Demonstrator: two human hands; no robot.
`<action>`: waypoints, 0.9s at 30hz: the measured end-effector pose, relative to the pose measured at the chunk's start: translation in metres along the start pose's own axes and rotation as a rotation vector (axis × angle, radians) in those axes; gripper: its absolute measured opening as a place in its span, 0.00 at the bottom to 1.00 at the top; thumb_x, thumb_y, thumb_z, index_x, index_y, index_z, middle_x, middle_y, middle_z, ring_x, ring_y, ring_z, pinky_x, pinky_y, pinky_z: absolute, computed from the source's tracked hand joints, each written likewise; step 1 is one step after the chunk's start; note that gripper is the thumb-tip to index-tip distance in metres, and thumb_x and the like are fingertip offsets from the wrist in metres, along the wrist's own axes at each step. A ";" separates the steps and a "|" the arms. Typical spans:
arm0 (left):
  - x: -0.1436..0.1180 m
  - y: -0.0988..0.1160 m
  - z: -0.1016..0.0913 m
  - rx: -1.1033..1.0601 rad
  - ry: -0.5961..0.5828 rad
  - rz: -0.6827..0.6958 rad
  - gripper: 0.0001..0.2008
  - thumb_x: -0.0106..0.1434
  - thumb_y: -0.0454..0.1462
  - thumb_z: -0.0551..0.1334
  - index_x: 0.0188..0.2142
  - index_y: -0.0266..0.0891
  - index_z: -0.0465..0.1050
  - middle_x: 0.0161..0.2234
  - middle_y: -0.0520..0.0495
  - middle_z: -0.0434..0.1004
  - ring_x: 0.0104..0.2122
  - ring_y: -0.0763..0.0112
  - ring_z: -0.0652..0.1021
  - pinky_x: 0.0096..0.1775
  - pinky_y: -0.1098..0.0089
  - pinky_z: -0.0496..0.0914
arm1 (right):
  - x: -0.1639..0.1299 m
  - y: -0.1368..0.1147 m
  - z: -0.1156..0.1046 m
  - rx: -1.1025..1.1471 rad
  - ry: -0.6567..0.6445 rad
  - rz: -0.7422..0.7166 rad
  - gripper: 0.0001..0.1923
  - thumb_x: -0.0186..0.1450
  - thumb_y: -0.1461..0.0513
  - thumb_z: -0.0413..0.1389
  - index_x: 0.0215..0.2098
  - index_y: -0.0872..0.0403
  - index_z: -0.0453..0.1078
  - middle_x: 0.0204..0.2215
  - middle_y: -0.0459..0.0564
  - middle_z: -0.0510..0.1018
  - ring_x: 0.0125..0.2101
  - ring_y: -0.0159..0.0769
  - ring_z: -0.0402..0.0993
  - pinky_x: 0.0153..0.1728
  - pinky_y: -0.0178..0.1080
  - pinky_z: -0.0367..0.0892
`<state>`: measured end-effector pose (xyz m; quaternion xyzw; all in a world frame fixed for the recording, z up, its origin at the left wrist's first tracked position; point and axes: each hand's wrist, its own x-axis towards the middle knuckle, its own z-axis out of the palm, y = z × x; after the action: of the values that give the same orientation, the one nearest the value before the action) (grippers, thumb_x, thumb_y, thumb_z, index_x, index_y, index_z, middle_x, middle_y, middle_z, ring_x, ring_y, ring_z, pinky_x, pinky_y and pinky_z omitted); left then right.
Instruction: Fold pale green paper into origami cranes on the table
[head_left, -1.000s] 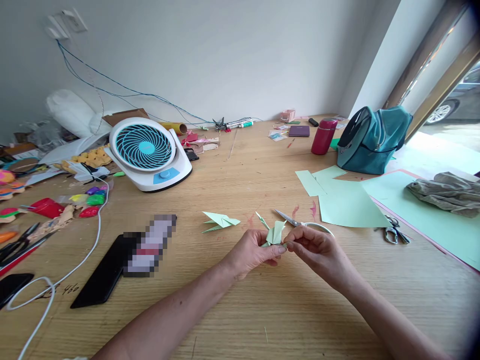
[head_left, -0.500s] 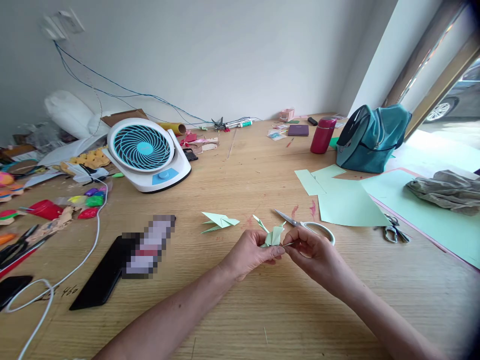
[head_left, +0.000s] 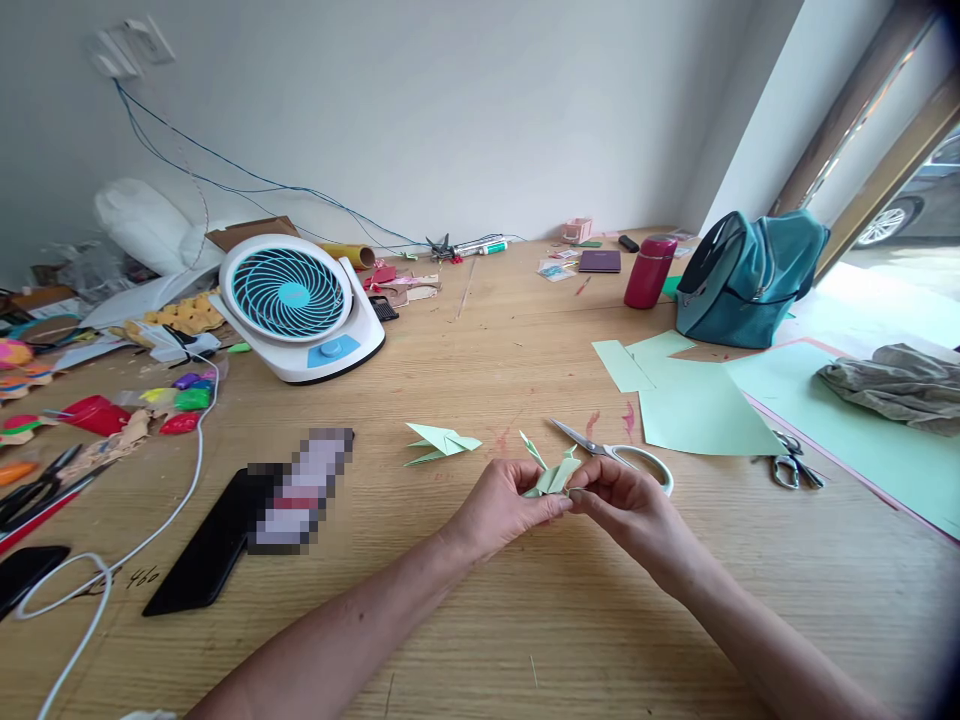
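Observation:
Between my two hands is a light green origami crane [head_left: 553, 478], its thin pointed strips sticking up and its lower part hidden by fingers. My left hand [head_left: 517, 497] pinches it from the left, thumb along the near edge. The fingertips of my right hand [head_left: 615, 492] are pressed together on its right side, gripping a small part of the paper. A second folded green paper piece [head_left: 442, 442] with sharp points lies on the table to the left. Just beyond my right hand rest scissors with white handles [head_left: 643, 460], blades pointing up and left.
Green paper sheets [head_left: 701, 408], a second pair of scissors [head_left: 789, 468] and a crumpled grey cloth [head_left: 896, 385] lie right. Behind them stand a teal bag [head_left: 750, 285] and a red flask [head_left: 649, 272]. Leftward are a fan [head_left: 300, 310], a phone [head_left: 214, 545] and a white cable [head_left: 199, 450].
The crane has tilted to the right between my fingers, its upper flap now lying lower and slanting. My right fingers have closed in nearer to my left thumb. The view has shifted slightly.

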<state>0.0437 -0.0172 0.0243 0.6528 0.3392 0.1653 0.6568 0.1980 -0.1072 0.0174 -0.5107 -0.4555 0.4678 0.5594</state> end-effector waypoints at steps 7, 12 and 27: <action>0.000 0.000 0.002 -0.025 -0.019 0.021 0.14 0.54 0.43 0.70 0.27 0.34 0.75 0.23 0.53 0.68 0.25 0.76 0.67 0.29 0.75 0.61 | 0.001 -0.001 -0.001 0.002 0.034 0.021 0.13 0.58 0.53 0.66 0.28 0.52 0.70 0.28 0.48 0.77 0.30 0.36 0.75 0.35 0.39 0.72; -0.001 0.001 0.003 -0.040 -0.036 0.049 0.13 0.56 0.43 0.69 0.28 0.34 0.76 0.25 0.52 0.72 0.27 0.76 0.71 0.30 0.76 0.66 | 0.000 -0.001 -0.002 0.035 0.032 0.017 0.12 0.59 0.55 0.67 0.29 0.52 0.71 0.27 0.47 0.77 0.30 0.35 0.75 0.34 0.38 0.71; -0.003 0.003 0.005 -0.263 -0.046 -0.049 0.21 0.50 0.50 0.73 0.30 0.33 0.78 0.26 0.49 0.74 0.28 0.75 0.73 0.31 0.73 0.73 | -0.001 0.004 -0.003 0.036 0.010 -0.020 0.10 0.64 0.55 0.62 0.35 0.51 0.68 0.29 0.45 0.74 0.32 0.35 0.72 0.34 0.39 0.66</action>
<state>0.0455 -0.0232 0.0279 0.5562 0.3155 0.1771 0.7481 0.2002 -0.1086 0.0131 -0.4981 -0.4492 0.4678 0.5755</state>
